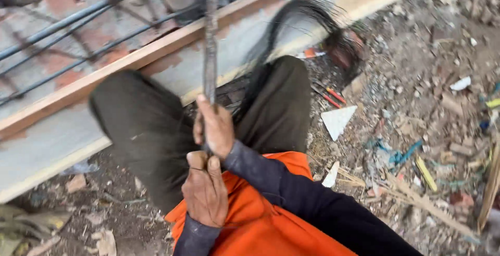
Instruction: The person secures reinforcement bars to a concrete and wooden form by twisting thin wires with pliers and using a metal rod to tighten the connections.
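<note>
Both hands grip a thin dark metal rod point(210, 53) that stands nearly upright between my knees. My right hand point(214, 127) is closed around it higher up, its dark sleeve coming in from the lower right. My left hand point(204, 189) is closed just below, thumb on top, at the rod's lower end. A bundle of thin black wire point(307, 11) arcs from beside my right knee up and over to the right. I squat in dark trousers point(140, 126) and an orange vest point(255, 219). The picture is blurred by motion.
A long wooden formwork board point(78, 92) runs diagonally ahead, with steel reinforcing bars point(67, 21) behind it at upper left. Rubble and litter cover the ground at right, with a red-handled tool point(329, 95) and a white triangular shard point(338, 120).
</note>
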